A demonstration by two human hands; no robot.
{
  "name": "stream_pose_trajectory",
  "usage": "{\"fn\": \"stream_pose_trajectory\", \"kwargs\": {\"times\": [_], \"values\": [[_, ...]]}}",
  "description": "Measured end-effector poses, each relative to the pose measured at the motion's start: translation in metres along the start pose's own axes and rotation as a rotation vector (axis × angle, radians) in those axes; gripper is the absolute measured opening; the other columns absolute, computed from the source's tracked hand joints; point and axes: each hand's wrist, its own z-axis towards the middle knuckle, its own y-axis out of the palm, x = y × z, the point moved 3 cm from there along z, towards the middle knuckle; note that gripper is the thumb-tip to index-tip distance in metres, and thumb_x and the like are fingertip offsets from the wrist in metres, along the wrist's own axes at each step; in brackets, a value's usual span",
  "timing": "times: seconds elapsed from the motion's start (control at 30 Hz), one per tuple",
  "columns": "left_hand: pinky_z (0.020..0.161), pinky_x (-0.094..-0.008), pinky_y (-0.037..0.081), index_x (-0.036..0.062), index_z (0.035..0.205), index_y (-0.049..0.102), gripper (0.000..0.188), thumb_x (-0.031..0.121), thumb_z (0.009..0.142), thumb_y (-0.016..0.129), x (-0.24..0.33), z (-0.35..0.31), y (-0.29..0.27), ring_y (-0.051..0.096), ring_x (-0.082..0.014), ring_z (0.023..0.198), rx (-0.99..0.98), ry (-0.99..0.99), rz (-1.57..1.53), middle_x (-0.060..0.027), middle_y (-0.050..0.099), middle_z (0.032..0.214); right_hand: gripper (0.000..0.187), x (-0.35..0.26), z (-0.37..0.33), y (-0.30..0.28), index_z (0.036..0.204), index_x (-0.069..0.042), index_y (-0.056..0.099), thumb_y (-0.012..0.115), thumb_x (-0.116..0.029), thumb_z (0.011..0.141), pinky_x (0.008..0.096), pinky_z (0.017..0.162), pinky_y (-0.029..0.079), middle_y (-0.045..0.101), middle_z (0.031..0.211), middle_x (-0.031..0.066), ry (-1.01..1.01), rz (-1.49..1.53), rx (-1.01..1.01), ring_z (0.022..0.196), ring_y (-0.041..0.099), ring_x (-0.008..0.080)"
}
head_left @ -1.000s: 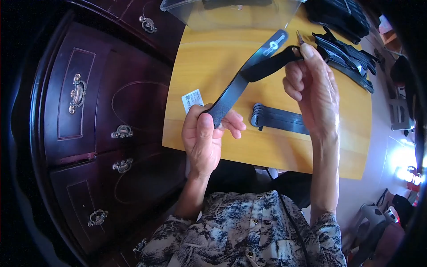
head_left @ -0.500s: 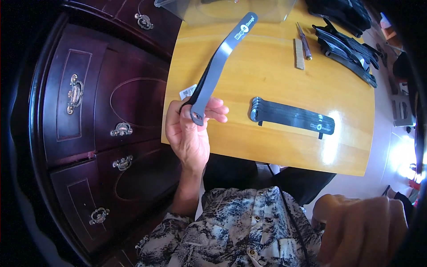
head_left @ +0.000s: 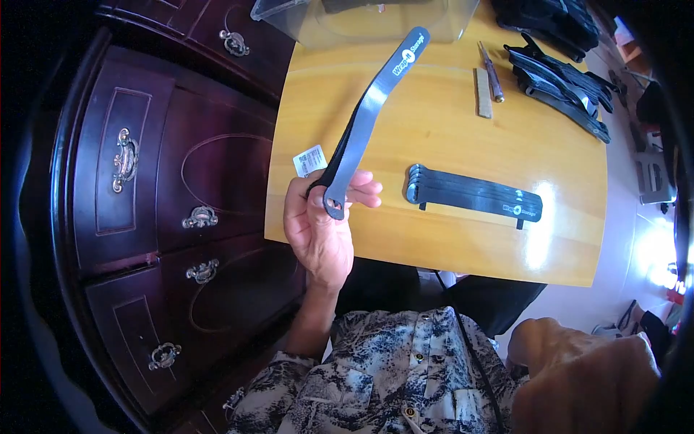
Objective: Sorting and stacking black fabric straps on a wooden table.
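Note:
Upright above the table's left side is a dark grey cable strap [head_left: 365,119] with a slotted lower end and a black underside. My left hand [head_left: 322,235] pinches it near that slot, the other fingers curled loosely behind. A white label [head_left: 310,160] shows just past this hand. Close to the lower right corner is my right hand [head_left: 589,376], large and in shadow; its fingers are hidden. Right of the table's middle lies a neat stack of similar straps [head_left: 477,194], their rounded ends fanned at the left.
The wooden table [head_left: 347,79] carries a clear plastic bin [head_left: 303,25] at the far edge. A screwdriver [head_left: 492,72] lies beside a tan strip [head_left: 483,94]. Black straps are heaped [head_left: 560,87] at the far right. A dark wooden cabinet [head_left: 163,159] stands close on the left.
My left hand and the strap have shifted slightly right and toward me, uncovering more of the white label. My right hand has turned, and its fingers show less than before.

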Motion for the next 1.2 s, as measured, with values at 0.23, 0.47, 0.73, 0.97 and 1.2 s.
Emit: {"fn": "stream_pose_trajectory", "kwargs": {"times": [0.23,0.47,0.73,0.97,1.2], "values": [[0.077,-0.0390,0.053,0.0013,0.111,0.044,0.032,0.030,0.098,0.049,-0.008,-0.005,0.020,0.065,-0.0292,0.091,-0.027,-0.058,-0.187,-0.0236,0.061,0.109,0.035,0.014,0.052,0.042,0.093,0.003,0.066,0.074,-0.016,0.064,0.0325,0.068,0.045,0.059,0.073,0.0062,-0.086,-0.053,-0.112,0.075,0.056,0.0216],[0.082,-0.0394,0.051,0.0013,0.114,0.043,0.031,0.027,0.099,0.049,0.003,-0.010,0.047,0.062,-0.0275,0.097,-0.093,-0.151,-0.361,-0.0199,0.058,0.108,0.055,0.055,0.043,0.008,0.114,-0.013,0.066,0.081,-0.028,0.064,0.0366,0.081,0.045,0.055,0.121,0.0115,-0.054,-0.721,0.144,0.109,0.048,0.0273],[0.090,-0.0348,0.047,-0.0034,0.116,0.045,0.031,0.024,0.101,0.043,0.008,-0.013,0.049,0.060,-0.0215,0.098,-0.060,-0.174,-0.277,-0.0174,0.059,0.108,0.061,0.080,0.043,-0.001,0.124,-0.015,0.061,0.072,-0.042,0.070,0.0446,0.099,0.035,0.052,0.131,0.0102,-0.061,-0.785,0.182,0.118,0.042,0.0316],[0.086,-0.0327,0.048,-0.0044,0.118,0.046,0.032,0.023,0.101,0.043,0.021,-0.010,0.049,0.060,-0.0179,0.093,-0.156,-0.112,-0.245,-0.0164,0.061,0.106,0.061,0.075,0.041,0.006,0.126,-0.010,0.057,0.072,-0.039,0.075,0.0445,0.099,0.036,0.054,0.126,0.0117,-0.135,-0.736,0.127,0.113,0.045,0.0326],[0.086,-0.0311,0.048,-0.0060,0.116,0.048,0.035,0.025,0.101,0.042,0.029,-0.009,0.048,0.059,-0.0170,0.093,-0.199,-0.064,-0.147,-0.0136,0.059,0.107,0.064,0.086,0.040,0.017,0.128,-0.007,0.053,0.066,-0.036,0.073,0.0461,0.107,0.026,0.049,0.131,0.0158,-0.048,-0.413,0.070,0.126,0.039,0.0328]]}}
